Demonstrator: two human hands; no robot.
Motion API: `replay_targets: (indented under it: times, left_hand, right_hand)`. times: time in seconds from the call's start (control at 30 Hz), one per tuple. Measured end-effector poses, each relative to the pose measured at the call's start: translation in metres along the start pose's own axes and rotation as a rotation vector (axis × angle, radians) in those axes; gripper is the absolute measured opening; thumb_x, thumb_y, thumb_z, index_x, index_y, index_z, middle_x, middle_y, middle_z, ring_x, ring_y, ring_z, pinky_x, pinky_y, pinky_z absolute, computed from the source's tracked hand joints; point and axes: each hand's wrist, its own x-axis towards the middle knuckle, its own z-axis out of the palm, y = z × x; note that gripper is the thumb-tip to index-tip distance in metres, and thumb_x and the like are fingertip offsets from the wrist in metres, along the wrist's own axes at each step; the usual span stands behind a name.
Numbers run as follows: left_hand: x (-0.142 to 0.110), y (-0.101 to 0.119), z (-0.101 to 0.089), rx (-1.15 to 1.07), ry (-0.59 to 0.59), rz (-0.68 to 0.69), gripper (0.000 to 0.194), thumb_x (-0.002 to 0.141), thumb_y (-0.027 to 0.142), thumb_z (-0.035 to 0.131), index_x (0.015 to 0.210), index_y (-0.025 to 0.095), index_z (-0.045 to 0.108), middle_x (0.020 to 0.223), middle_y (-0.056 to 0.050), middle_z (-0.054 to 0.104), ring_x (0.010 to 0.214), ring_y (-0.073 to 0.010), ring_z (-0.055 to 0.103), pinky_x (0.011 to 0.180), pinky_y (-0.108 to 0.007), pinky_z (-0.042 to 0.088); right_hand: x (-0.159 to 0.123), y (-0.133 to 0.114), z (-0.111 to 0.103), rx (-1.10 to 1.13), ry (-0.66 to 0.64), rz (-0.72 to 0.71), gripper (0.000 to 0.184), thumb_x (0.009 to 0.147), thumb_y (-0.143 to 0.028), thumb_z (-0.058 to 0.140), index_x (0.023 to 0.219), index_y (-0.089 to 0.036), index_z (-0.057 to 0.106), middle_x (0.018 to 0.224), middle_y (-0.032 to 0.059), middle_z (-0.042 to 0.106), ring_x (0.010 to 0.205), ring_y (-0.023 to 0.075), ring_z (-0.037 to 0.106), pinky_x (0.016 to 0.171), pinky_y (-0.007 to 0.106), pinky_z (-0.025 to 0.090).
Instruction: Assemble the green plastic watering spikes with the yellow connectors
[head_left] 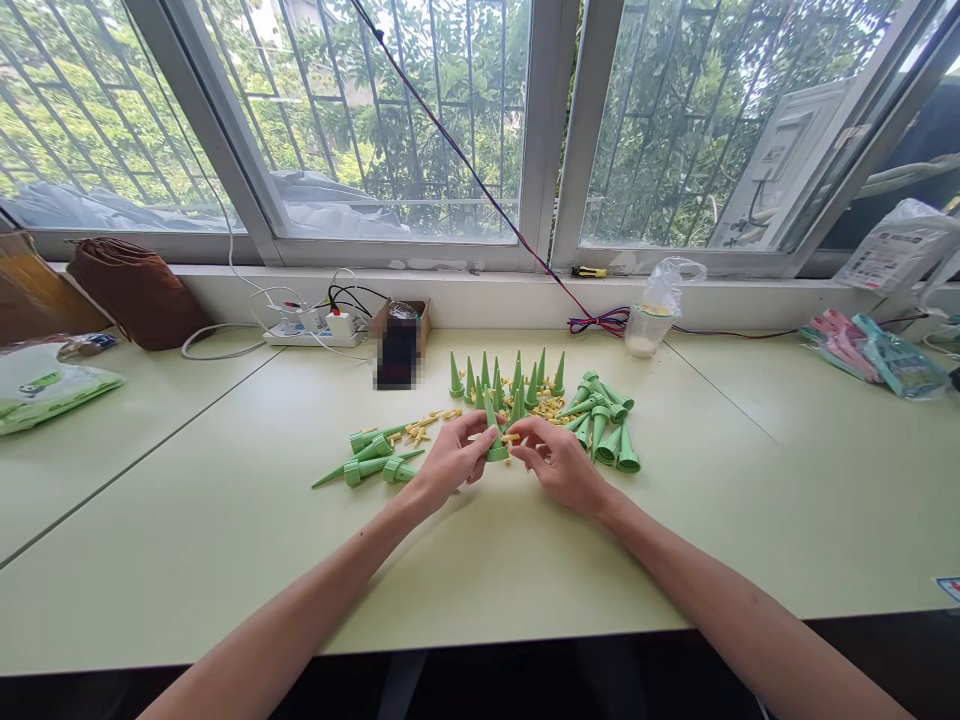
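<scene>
Your left hand [463, 447] is clamped on a green cone [495, 445], its long axis near upright, tip away from the table [480, 560]. Your right hand [559, 460], just right of it, pinches a yellow peg [512, 437] crosswise at the cone's side; you cannot tell whether they touch. Beyond, upright cones [559, 374] stand among loose pegs [551, 409].
</scene>
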Motion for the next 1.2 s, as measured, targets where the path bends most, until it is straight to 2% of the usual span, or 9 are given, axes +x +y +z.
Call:
replay_targets:
  times: [0.27,0.53,1.0,1.2]
  left_hand:
    - [0.000,-0.002,0.000,-0.027,-0.026,-0.001,0.031,0.089,0.046,0.059,0.101,0.017,0.060,0.082,0.001,0.057,0.037,-0.0007,0.036,0.037,-0.019,0.027]
    - [-0.001,-0.001,0.001,-0.028,-0.044,-0.003,0.033,0.088,0.048,0.060,0.089,0.016,0.053,0.078,0.002,0.055,0.037,-0.0002,0.036,0.037,-0.018,0.026]
    - [-0.001,-0.002,0.002,0.043,-0.073,0.078,0.030,0.091,0.046,0.056,0.095,0.016,0.051,0.092,-0.002,0.058,0.035,0.0012,0.039,0.034,-0.017,0.027]
    - [-0.002,-0.006,0.003,0.094,-0.072,0.112,0.026,0.091,0.042,0.056,0.097,0.017,0.051,0.096,-0.003,0.057,0.039,0.0002,0.041,0.035,-0.018,0.031]
  right_hand:
    - [-0.001,0.005,0.000,-0.030,0.018,-0.047,0.010,0.093,-0.023,0.058,0.102,-0.020,0.062,0.089,0.0049,0.067,0.080,0.0173,0.063,0.064,0.027,0.049]
    - [-0.001,0.014,0.002,-0.085,0.037,-0.097,0.008,0.093,-0.022,0.058,0.100,-0.019,0.062,0.081,0.0028,0.065,0.072,0.0158,0.059,0.067,0.028,0.047]
    - [-0.003,0.012,0.003,-0.070,0.040,-0.055,0.010,0.093,-0.027,0.057,0.089,-0.019,0.061,0.076,0.0026,0.063,0.066,0.0150,0.055,0.062,0.026,0.044]
    - [-0.002,0.009,0.002,-0.057,0.047,-0.037,0.013,0.093,-0.028,0.056,0.084,-0.019,0.060,0.068,-0.0003,0.057,0.058,0.0126,0.047,0.056,0.024,0.039]
